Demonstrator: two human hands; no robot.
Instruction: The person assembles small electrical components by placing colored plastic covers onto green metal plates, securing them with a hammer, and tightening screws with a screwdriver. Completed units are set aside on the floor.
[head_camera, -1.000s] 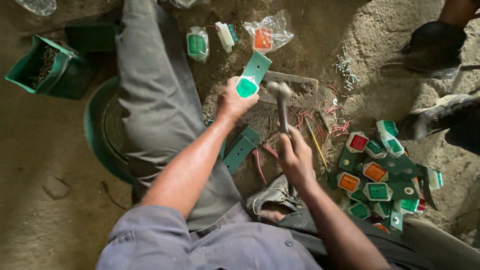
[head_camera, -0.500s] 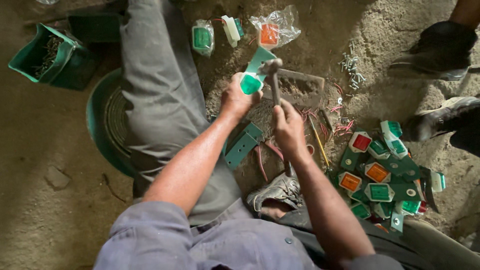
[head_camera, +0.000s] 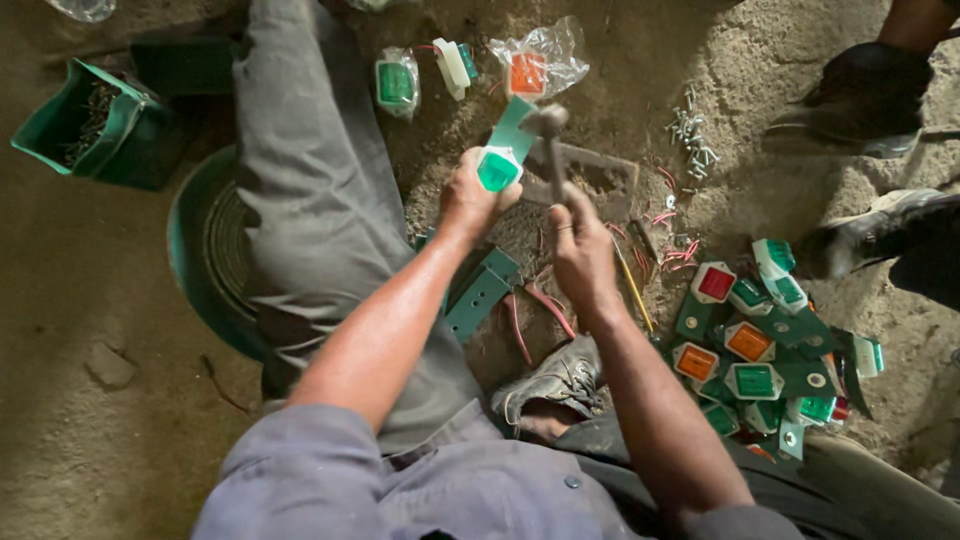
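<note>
Steel hammer (head_camera: 548, 135) now higher over green bracket (head_camera: 505, 150)

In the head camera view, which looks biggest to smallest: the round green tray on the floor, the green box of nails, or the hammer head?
1. Round green tray, though a leg hides part of it.
2. Green box of nails.
3. Hammer head, raised nearer the camera, yet plainly smallest.

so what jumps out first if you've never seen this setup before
At centre, the right hand holds a hammer raised over a metal block on the dirt floor, while the left hand steadies a green bracket with a green reflector there. To the right lies a bright pile of red, orange and green reflectors on green brackets. At far left stands a green box of nails.
</note>
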